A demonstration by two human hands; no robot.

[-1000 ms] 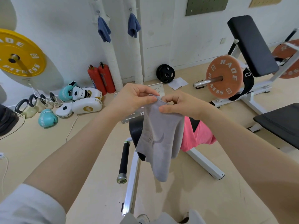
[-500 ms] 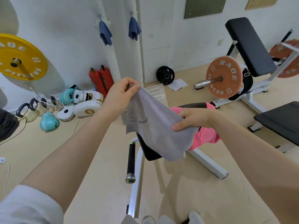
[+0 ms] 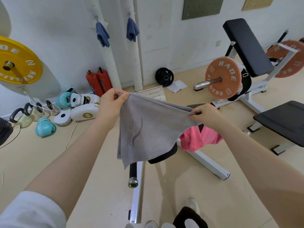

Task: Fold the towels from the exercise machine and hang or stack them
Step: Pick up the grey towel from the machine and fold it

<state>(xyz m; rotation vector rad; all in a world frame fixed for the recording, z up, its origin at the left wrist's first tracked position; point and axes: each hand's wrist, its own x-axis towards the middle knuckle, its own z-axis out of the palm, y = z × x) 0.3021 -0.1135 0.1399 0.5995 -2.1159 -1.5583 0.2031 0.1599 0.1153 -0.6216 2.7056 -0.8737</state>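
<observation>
A grey towel [image 3: 148,127] with a printed logo hangs spread in the air between my hands. My left hand [image 3: 111,104] pinches its upper left corner. My right hand [image 3: 205,115] pinches its upper right corner, slightly lower. Below and behind the towel stands the white-framed exercise machine [image 3: 209,163] with a black pad. A pink towel [image 3: 200,139] is draped over that machine, partly hidden by the grey towel and my right arm. Two blue towels [image 3: 102,36] [image 3: 132,30] hang from hooks on the far wall.
A weight bench with orange plates [image 3: 223,78] stands at the right. Another black bench pad [image 3: 283,119] lies nearer on the right. Boxing gloves and pads [image 3: 74,106], kettlebells [image 3: 24,114] and red fire extinguishers [image 3: 98,81] line the left wall. A yellow plate [image 3: 16,61] hangs far left.
My hands have pulled apart. The grey towel went from a bunched, hanging strip to a sheet stretched out between both hands.
</observation>
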